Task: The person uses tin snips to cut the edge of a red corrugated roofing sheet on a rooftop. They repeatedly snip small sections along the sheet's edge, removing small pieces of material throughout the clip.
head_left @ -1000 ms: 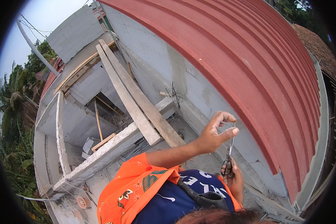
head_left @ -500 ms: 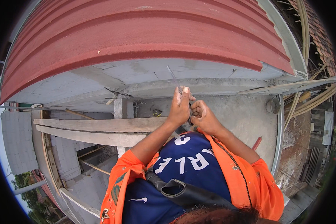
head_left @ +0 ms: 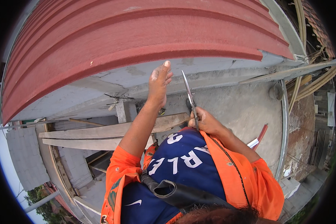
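My left hand [head_left: 159, 81] is raised below the red ribbed roof edge [head_left: 212, 50], its thumb up and fingers loosely bent, with nothing visible in it. To its right my right hand [head_left: 204, 121] grips a pair of long-bladed scissors [head_left: 186, 86] by the dark handles, blades pointing away from me toward the roof. The left hand is apart from the blades. Behind them is a pale block wall [head_left: 209, 65].
Two long wooden planks [head_left: 82, 131] lie at left over an opening. Concrete floor [head_left: 235, 104] lies below, with a red bar [head_left: 261, 136] and a bucket [head_left: 275, 90] at right. Bamboo poles [head_left: 317, 86] and tiled roofing [head_left: 320, 37] are at far right.
The view has swung round since one second ago. Since the middle frame, my left hand has moved up and left, away from the scissors, which remain in my right hand.
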`<state>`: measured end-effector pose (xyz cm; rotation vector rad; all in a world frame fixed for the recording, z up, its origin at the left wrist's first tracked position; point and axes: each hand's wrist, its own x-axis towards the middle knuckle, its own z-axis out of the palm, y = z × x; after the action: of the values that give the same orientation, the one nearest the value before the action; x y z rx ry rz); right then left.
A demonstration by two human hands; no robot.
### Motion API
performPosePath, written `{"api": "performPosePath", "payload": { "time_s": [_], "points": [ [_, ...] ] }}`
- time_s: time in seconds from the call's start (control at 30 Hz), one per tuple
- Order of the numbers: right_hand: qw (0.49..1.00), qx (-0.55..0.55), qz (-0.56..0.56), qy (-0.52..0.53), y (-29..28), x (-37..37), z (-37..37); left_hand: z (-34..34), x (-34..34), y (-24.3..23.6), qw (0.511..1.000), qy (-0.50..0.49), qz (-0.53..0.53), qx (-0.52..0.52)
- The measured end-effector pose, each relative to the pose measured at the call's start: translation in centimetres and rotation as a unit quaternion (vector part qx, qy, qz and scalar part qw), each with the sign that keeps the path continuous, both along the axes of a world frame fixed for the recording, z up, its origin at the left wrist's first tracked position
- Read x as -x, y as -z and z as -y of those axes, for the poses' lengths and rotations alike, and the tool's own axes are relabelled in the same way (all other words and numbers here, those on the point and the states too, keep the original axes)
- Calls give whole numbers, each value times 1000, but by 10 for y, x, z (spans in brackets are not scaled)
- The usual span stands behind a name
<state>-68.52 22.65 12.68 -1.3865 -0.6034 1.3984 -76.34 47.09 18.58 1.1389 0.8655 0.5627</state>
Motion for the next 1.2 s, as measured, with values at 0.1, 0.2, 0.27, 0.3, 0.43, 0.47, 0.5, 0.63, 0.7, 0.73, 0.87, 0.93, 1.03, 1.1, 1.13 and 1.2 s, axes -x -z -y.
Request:
{"api": "performPosePath", "payload": {
  "time_s": [0.1, 0.2, 0.27, 0.3, 0.43, 0.47, 0.5, 0.63, 0.7, 0.73, 0.87, 0.93, 1.03, 1.1, 1.13, 1.2],
  "points": [
    [999, 10, 28, -42, 27, -3, -10, -25, -21, 1, 994, -68, 65, 50],
    [999, -22, -25, -43, 37, -3, -26, -36, -34, -5, 991, -60, 94, 71],
    [997, -57, -22, -46, 34, -7, -45, -47, -36, 5, 994, -65, 71, 46],
    [997, -67, -23, -33, 36, -8, -53, -49, -38, 5, 996, -64, 60, 34],
    [995, -95, -31, -1, 37, -17, -78, -46, -41, 6, 995, -92, 32, -18],
    [994, -99, -35, 3, 33, -19, -83, -44, -39, 6, 995, -98, 22, -20],
    [994, -102, -34, 5, 29, -22, -87, -42, -37, 6, 994, -105, 14, -21],
    [995, -80, -61, -3, 8, -33, -97, -40, -32, 16, 993, -114, -19, -15],
    [996, -60, -66, -13, 2, -39, -99, -41, -31, 17, 993, -112, -20, -20],
    [997, -55, -56, -18, 0, -42, -99, -41, -32, 17, 993, -115, -21, -19],
    [998, -65, 11, -17, 6, -52, -110, -39, -36, 14, 992, -125, -23, -14],
    [996, -91, -20, -5, 4, -48, -113, -39, -36, 15, 991, -130, -21, -13],
    [994, -96, -38, 20, -4, -40, -119, -40, -36, 18, 991, -128, -23, -10],
    [995, -91, -32, 38, -4, -38, -118, -42, -35, 19, 992, -123, -28, -9],
    [995, -89, -24, 48, 0, -36, -118, -42, -34, 19, 992, -121, -34, -4],
    [994, -91, 14, 62, 1, -34, -116, -44, -33, 19, 992, -116, -44, 5]
  ]
}}
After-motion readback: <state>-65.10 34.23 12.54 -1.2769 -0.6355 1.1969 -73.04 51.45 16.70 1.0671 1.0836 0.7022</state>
